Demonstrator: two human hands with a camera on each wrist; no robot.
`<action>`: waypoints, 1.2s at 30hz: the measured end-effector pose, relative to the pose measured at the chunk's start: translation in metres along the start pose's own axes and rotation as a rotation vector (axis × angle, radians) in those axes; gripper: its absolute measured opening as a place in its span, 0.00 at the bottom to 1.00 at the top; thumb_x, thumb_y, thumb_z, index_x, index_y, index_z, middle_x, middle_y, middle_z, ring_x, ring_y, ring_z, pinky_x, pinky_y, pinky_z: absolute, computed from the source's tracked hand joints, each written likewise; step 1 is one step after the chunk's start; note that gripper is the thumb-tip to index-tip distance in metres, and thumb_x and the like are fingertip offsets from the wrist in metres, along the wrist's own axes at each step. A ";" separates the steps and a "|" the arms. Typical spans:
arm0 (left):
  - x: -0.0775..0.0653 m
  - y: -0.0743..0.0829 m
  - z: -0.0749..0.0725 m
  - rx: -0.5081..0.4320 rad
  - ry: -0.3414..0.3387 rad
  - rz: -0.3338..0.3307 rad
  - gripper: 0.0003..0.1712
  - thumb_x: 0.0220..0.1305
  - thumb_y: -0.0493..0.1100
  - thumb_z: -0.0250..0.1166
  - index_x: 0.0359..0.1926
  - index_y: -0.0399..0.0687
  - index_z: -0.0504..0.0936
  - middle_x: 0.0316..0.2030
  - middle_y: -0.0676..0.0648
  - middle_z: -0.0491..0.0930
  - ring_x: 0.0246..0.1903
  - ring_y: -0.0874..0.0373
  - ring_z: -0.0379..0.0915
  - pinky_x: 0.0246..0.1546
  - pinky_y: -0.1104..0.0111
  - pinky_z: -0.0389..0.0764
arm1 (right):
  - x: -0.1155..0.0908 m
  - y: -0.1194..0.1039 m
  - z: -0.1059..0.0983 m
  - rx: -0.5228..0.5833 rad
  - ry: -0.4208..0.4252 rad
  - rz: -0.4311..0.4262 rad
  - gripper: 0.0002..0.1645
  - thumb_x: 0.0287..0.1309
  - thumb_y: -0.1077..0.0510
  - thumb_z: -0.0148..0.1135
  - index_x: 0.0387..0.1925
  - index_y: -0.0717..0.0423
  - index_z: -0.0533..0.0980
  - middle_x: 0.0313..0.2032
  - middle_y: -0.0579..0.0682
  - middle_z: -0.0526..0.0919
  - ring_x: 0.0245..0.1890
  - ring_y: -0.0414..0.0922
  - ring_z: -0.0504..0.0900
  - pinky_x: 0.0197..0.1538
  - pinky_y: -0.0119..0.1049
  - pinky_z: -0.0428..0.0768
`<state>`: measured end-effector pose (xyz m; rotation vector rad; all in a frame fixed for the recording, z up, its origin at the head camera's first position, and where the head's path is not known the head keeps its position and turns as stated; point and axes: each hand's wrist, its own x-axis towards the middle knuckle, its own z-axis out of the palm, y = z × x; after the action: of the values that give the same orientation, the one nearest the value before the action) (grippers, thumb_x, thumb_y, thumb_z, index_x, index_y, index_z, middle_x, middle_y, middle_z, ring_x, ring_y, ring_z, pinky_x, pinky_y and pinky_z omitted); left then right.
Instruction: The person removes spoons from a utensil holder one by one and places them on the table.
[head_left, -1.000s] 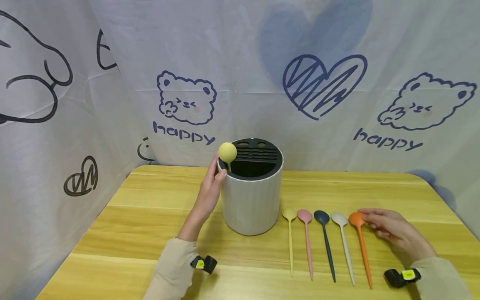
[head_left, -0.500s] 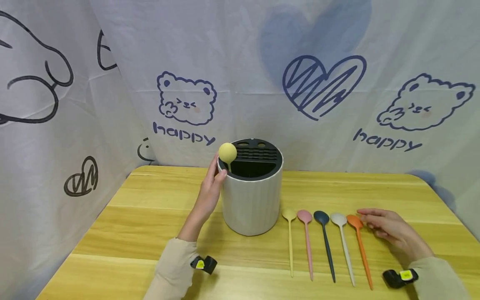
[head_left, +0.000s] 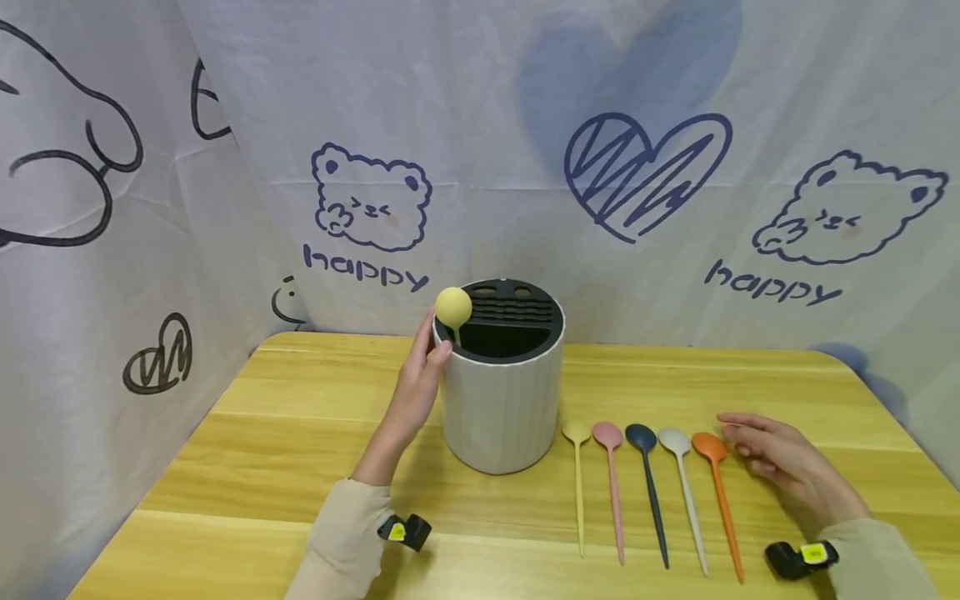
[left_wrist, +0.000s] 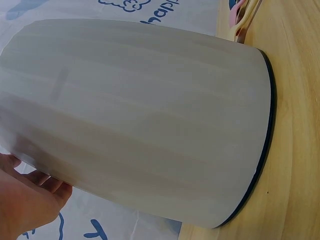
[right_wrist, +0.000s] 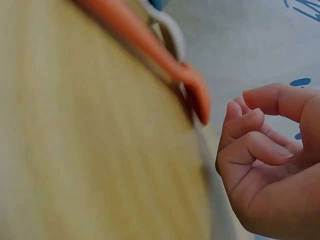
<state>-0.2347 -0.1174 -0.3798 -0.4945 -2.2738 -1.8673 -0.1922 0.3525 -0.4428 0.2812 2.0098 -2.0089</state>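
Observation:
A white ribbed utensil holder (head_left: 501,408) with a black slotted top stands upright on the table. My left hand (head_left: 417,385) holds its upper left side, thumb at the front rim and fingers behind; in the left wrist view, fingertips touch the wall. A yellow utensil (head_left: 453,308) with a round head leans in the holder at the left rim, its handle mostly hidden inside. To the right lies an orange spoon (head_left: 720,492). Just beyond its bowl is my right hand (head_left: 783,458), fingers loosely curled around nothing and apart from the spoon in the right wrist view.
Left of the orange spoon lie a white spoon (head_left: 684,475), a dark blue spoon (head_left: 649,479), a pink spoon (head_left: 612,475) and a yellow spoon (head_left: 578,475), roughly parallel. Behind the wooden table (head_left: 247,467) hangs a printed cloth (head_left: 480,125).
The orange spoon's bowl has shifted slightly left, nearer the white spoon. My right fingers, which touched it a second ago, are now clear of it. The left hand stays put.

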 end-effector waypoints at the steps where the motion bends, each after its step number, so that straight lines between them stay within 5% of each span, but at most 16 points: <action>1: 0.000 0.000 0.000 0.000 0.001 -0.002 0.39 0.71 0.55 0.45 0.77 0.52 0.43 0.75 0.47 0.43 0.72 0.51 0.44 0.68 0.56 0.53 | -0.001 -0.002 0.001 0.017 -0.002 -0.009 0.09 0.67 0.61 0.56 0.41 0.42 0.77 0.27 0.45 0.74 0.20 0.34 0.67 0.18 0.24 0.66; 8: 0.000 0.001 -0.004 0.010 0.002 0.004 0.39 0.71 0.54 0.45 0.77 0.51 0.44 0.75 0.47 0.43 0.72 0.50 0.43 0.69 0.55 0.51 | -0.013 -0.024 0.019 0.030 -0.048 -0.100 0.11 0.68 0.58 0.55 0.40 0.37 0.79 0.35 0.43 0.76 0.20 0.34 0.66 0.19 0.24 0.65; 23: 0.003 0.004 0.000 -0.016 -0.002 -0.002 0.39 0.71 0.55 0.46 0.77 0.51 0.44 0.75 0.48 0.44 0.72 0.51 0.44 0.69 0.56 0.52 | -0.046 -0.080 0.101 0.007 -0.069 -0.242 0.09 0.68 0.54 0.56 0.47 0.43 0.79 0.44 0.41 0.79 0.36 0.40 0.73 0.33 0.29 0.72; 31: 0.002 0.001 0.000 -0.013 0.009 -0.011 0.39 0.71 0.55 0.46 0.77 0.52 0.44 0.75 0.47 0.44 0.72 0.51 0.44 0.68 0.56 0.53 | -0.036 -0.122 0.149 -0.281 -0.022 -0.314 0.23 0.70 0.50 0.52 0.59 0.61 0.70 0.49 0.48 0.75 0.39 0.44 0.69 0.39 0.32 0.72; 36: 0.003 0.001 0.000 -0.013 0.010 -0.016 0.39 0.71 0.55 0.46 0.77 0.52 0.44 0.75 0.47 0.44 0.72 0.50 0.44 0.68 0.55 0.53 | -0.026 -0.146 0.168 -0.324 -0.064 -0.345 0.24 0.71 0.51 0.51 0.60 0.63 0.69 0.50 0.52 0.75 0.35 0.43 0.72 0.35 0.30 0.73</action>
<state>-0.2367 -0.1168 -0.3780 -0.4693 -2.2676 -1.8892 -0.2064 0.1846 -0.2950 -0.2093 2.4274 -1.7960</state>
